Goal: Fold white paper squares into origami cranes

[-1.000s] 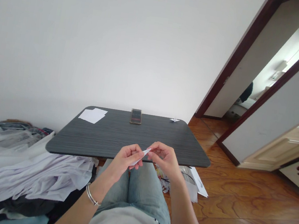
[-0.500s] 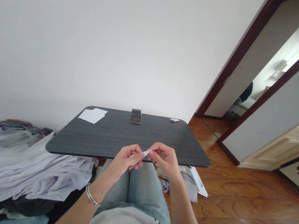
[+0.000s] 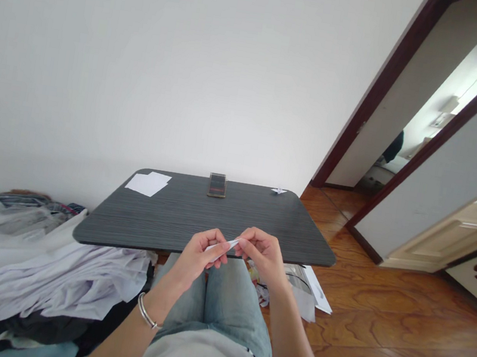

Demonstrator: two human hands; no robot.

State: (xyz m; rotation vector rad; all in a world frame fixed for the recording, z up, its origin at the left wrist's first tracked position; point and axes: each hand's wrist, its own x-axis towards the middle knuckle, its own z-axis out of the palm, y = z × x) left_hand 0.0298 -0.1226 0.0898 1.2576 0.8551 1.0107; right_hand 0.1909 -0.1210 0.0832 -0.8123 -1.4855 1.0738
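My left hand [image 3: 200, 254] and my right hand [image 3: 261, 253] pinch the two ends of a small folded white paper [image 3: 232, 242], held in the air just in front of the near edge of a dark wood-grain table [image 3: 178, 217]. The paper is narrow and mostly hidden by my fingers. A silver bracelet [image 3: 145, 311] sits on my left wrist. My knees in light jeans are under my hands.
On the table lie white paper sheets [image 3: 148, 183] at the far left, a phone [image 3: 217, 186] at the far middle and a tiny folded paper figure [image 3: 278, 191] at the far right. Crumpled papers [image 3: 63, 280] pile on the left; an open doorway [image 3: 412, 139] stands right.
My hands have closed in slightly on the folded paper, so less of it shows between my fingers. Everything else is unmoved.
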